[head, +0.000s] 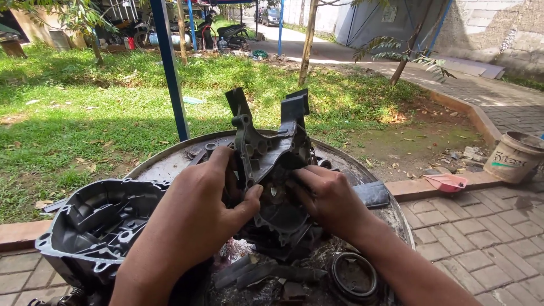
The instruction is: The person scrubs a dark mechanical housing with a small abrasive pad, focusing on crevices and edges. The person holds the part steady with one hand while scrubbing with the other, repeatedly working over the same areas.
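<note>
We look down at two bare hands working on a dark grey metal engine casing that stands tilted on a round, rusty drum top serving as a counter. Our left hand wraps around the casing's left edge, its grip pressed onto the metal with the thumb pushed against the inner face. Our right hand closes on the casing's right side, fingertips pinching into the middle of the part beside the left thumb. The casing rises near the centre of the counter, its two prongs pointing up and away toward the lawn.

To the left, a second casing half, black and bowl-shaped, rests at the counter's edge, just beside the left forearm. A round ring seal lies in front of the right wrist among greasy scraps. A flat dark slab sits at the counter's right rim.

Beyond the counter stands a blue pole on the grass. At right, on the brick paving, are a pale bucket and a pink dustpan.
</note>
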